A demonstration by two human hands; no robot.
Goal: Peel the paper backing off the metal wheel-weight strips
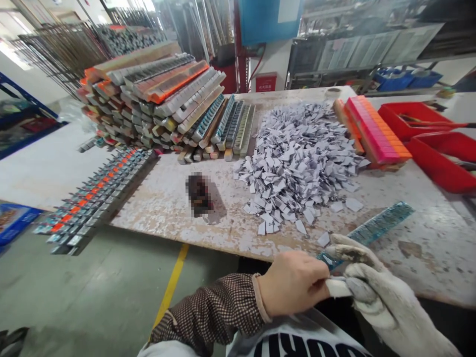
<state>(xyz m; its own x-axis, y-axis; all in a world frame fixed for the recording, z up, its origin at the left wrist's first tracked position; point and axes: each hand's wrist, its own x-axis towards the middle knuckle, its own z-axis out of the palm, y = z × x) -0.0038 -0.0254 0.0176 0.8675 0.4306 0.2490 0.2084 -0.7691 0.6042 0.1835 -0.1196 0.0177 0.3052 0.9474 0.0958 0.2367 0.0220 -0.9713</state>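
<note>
My left hand (295, 282) is bare below a checked sleeve. Its thumb and fingers are pinched on white cloth (339, 288), which looks like a fingertip of the glove on my other hand. My right hand (375, 287) wears a white, soiled work glove, its fingers loosely bent and apart, with no separate object visible in them. Partly hidden behind those gloved fingers, a teal glittery strip (383, 223) slants across the table's front edge. A heap of small white angular chips (301, 153) lies just beyond my hands.
Bars with segmented tops (163, 94) are piled at the back left. Rows of strips (100, 193) overhang the table (156, 198) at left. A blurred-out dark object (200, 194) stands mid-table. Right of the heap are a pink-orange bar (375, 129) and red bins (442, 161).
</note>
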